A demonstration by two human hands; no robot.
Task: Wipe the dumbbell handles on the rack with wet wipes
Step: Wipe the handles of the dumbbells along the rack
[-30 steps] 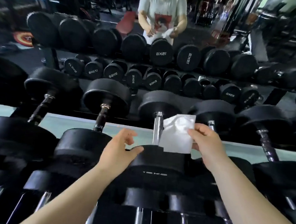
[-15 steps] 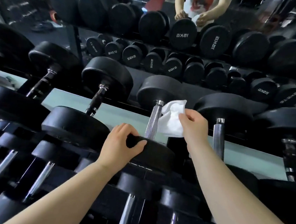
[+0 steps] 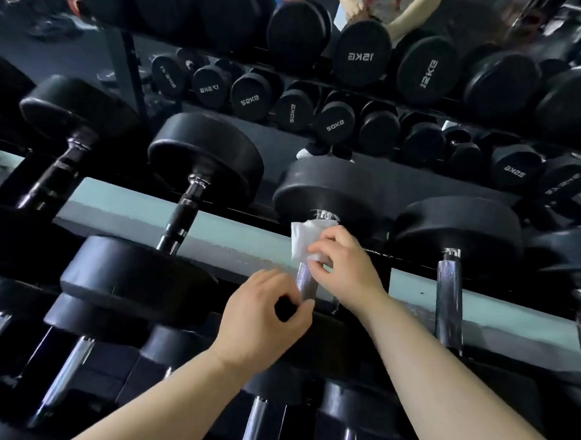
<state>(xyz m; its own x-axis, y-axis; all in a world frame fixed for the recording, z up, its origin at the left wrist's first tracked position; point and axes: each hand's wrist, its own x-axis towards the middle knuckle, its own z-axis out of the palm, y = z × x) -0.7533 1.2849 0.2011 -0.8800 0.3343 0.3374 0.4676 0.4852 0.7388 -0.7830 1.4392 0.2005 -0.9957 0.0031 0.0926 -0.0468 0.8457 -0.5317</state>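
Fingers of the right hand pinch the wipe round the handle, just under the far head. The left hand grips the near head. The handle runs away from the person, so the stroke likely pulls back toward the left hand.

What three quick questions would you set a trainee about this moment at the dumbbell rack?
1. Fill the gap: the right hand presses the white wipe against a chrome ____.
2. True or false: the left hand hangs free and touches nothing.
3. Where on that bar is the wipe? A) by the far head B) in the middle C) by the near head

Key: 1 handle; 2 false, it grips the near head; 3 A.
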